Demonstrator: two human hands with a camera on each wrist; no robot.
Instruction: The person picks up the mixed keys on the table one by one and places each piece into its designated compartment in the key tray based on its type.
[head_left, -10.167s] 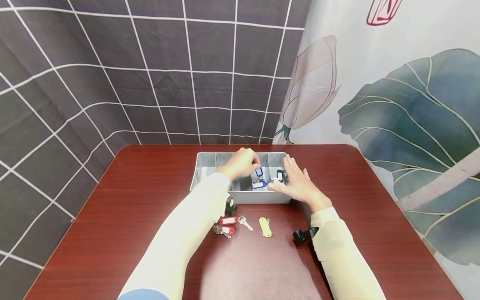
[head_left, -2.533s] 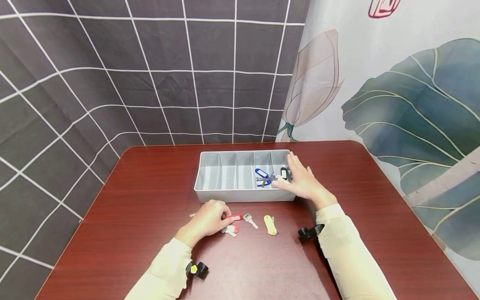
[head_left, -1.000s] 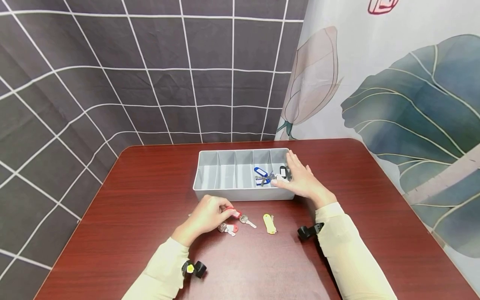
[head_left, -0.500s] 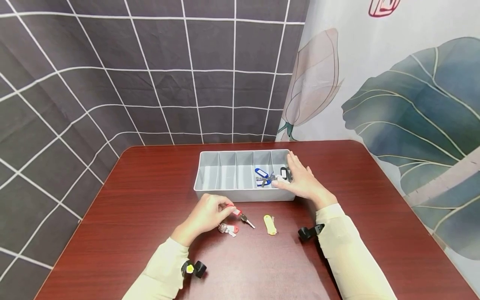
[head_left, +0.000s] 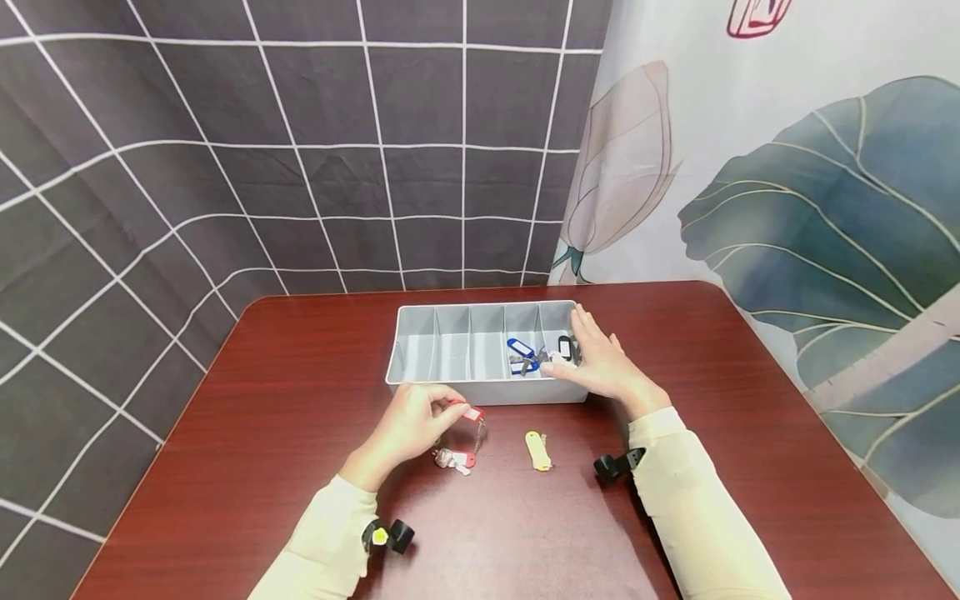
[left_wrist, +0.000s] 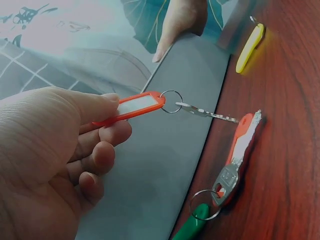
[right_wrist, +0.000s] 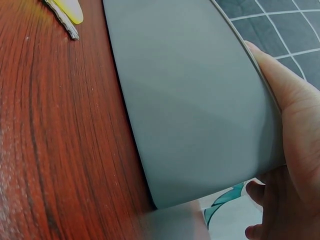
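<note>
My left hand (head_left: 411, 423) pinches a red key tag (left_wrist: 137, 105) between thumb and forefinger, just in front of the grey compartment tray (head_left: 487, 392). A key (left_wrist: 200, 111) dangles from the tag's ring, above the table. Below it lies a second red key tag (head_left: 463, 458) with its key (left_wrist: 226, 180). A green tag (left_wrist: 192, 225) lies beside that, mostly hidden by my left hand in the head view. My right hand (head_left: 603, 369) holds the tray's right front corner, thumb over the rim and fingers along the outer end.
Blue key tags (head_left: 521, 347) with keys lie in the tray's fourth compartment from the left, a black tag (head_left: 564, 347) in the rightmost. A yellow key tag (head_left: 537, 450) rests on the red-brown table (head_left: 285, 375). A dark gridded curtain (head_left: 315, 183) hangs behind.
About ten seconds ago my left hand held a blue tag over the tray. Since then it has come to the red tags and lifted one with its key. My right hand stays at the corner.
</note>
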